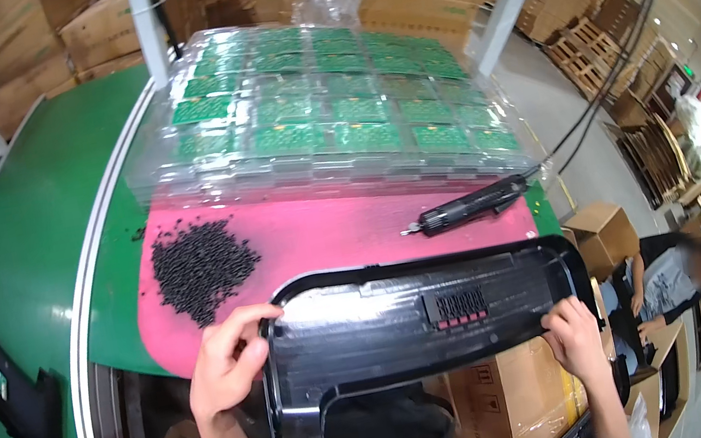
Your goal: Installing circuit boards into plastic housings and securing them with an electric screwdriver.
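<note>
I hold a long black plastic panel point(406, 322) flat in front of me, just over the near edge of a pink mat point(325, 233). My left hand point(223, 373) grips the panel's left end, thumb over its rim. My right hand point(577, 334) grips its right lower edge. The panel has a small slotted grille with red tabs near its middle. A heap of small black screws point(200, 269) lies on the mat just beyond my left hand.
An electric screwdriver point(470, 205) with a cable lies on the mat's right side. Stacked clear trays of green circuit boards point(330, 101) sit behind. Another black panel point(9, 382) rests on the green belt at left. Cardboard boxes and a seated person point(670, 275) are at right.
</note>
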Motion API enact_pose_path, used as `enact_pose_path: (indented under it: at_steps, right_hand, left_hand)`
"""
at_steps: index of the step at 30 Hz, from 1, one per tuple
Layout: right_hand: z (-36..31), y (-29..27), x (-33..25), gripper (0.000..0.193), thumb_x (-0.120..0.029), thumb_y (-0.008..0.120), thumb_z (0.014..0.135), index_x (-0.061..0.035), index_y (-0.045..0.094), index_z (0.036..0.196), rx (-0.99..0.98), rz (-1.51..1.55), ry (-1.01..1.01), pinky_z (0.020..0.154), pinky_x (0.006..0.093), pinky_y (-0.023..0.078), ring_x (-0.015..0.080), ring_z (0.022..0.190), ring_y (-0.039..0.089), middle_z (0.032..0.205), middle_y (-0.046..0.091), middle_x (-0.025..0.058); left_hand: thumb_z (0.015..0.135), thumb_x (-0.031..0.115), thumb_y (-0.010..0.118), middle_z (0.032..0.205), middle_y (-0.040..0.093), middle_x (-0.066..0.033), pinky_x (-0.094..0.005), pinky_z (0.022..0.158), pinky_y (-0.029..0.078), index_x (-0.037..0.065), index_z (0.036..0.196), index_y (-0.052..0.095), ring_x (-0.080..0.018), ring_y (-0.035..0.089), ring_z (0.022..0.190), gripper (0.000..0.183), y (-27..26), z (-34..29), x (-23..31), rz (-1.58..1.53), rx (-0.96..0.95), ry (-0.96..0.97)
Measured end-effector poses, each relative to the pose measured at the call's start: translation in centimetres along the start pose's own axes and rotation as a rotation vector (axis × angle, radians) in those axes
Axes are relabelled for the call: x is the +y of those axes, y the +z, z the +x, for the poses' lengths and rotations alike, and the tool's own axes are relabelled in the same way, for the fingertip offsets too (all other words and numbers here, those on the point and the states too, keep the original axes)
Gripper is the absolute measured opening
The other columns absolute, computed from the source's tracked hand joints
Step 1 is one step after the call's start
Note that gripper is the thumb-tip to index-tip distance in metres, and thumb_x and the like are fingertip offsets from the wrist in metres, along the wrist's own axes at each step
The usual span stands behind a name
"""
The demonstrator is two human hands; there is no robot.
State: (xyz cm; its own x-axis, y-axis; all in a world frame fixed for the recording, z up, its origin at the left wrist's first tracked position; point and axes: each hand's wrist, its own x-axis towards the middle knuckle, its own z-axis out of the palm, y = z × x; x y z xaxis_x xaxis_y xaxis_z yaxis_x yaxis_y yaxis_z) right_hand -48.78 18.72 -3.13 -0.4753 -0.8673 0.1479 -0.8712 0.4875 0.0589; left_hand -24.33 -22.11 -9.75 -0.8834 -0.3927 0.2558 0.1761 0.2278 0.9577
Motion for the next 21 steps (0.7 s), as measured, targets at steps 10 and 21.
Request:
enact_pose_path:
  at_steps: [10, 21]
  right_hand:
    - [27.0, -1.8, -14.1, 0.045, -0.015, 0.072, 0.081, -0.0019, 0.051, 0.119, 0.14, 0.358, -0.544, 0.088, 0.0416, 0.045, 0.0337, 0.101, 0.054, 0.106, 0.056, 0.0156]
    - [49.2, 7.1, -24.9, 0.068, -0.019, 0.069, 0.083, -0.0064, 0.037, 0.141, 0.232, 0.314, -0.274, 0.101, 0.0497, 0.038, 0.0316, 0.117, 0.053, 0.12, 0.06, 0.0164]
  left_hand:
    - [0.067, -0.008, 0.059, 0.069, 0.045, -0.0022, -0.0261, 0.053, 0.032, 0.004, 0.081, 0.065, -0.0106, 0.044, 0.061, 0.019, -0.4, -0.4, -0.8, 0.178, 0.228, 0.191]
    - [0.068, -0.016, 0.054, 0.067, 0.052, -0.002, -0.0243, 0.05, 0.032, 0.002, 0.072, 0.066, -0.0086, 0.047, 0.059, 0.021, -0.7, -0.1, -2.4, 0.034, 0.344, 0.338]
